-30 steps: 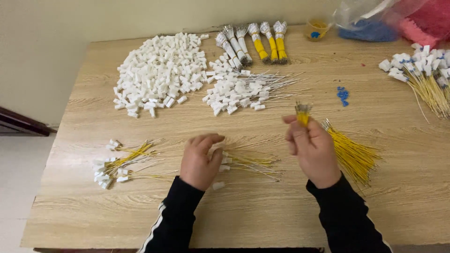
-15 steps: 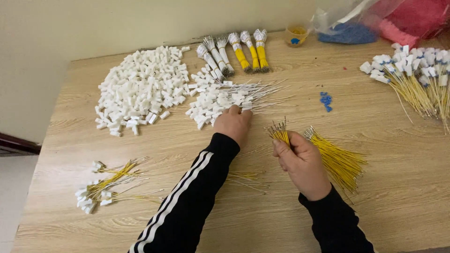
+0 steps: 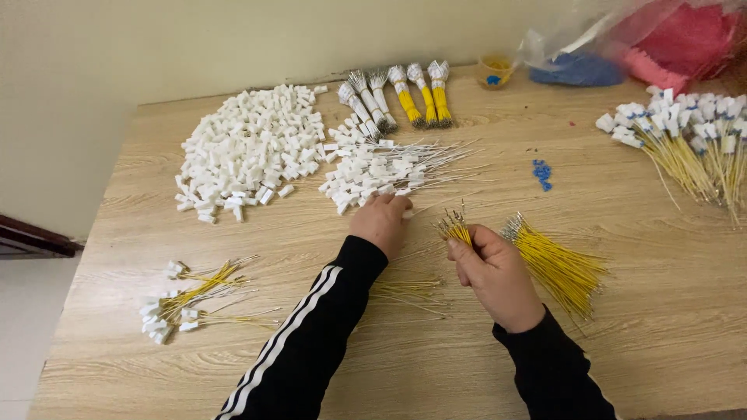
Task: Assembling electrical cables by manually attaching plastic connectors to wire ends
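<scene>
Yellow wires [image 3: 454,229] in right hand [image 3: 494,272], clear bag [image 3: 622,39] behind.

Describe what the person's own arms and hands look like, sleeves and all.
Both arms wear long black sleeves that end at the wrists. The left sleeve carries two white stripes running lengthwise; the right sleeve shows plain black with a snug cuff. The left hand and right hand are bare: no gloves, and no rings or watch visible on the fingers or wrists.

Small bunch of yellow wires [image 3: 454,229] with bare metal tips is standing upright, pinched at frame center. Pile of white connectors with thin leads [image 3: 373,173] is lying just above center, leads fanning right.
</scene>
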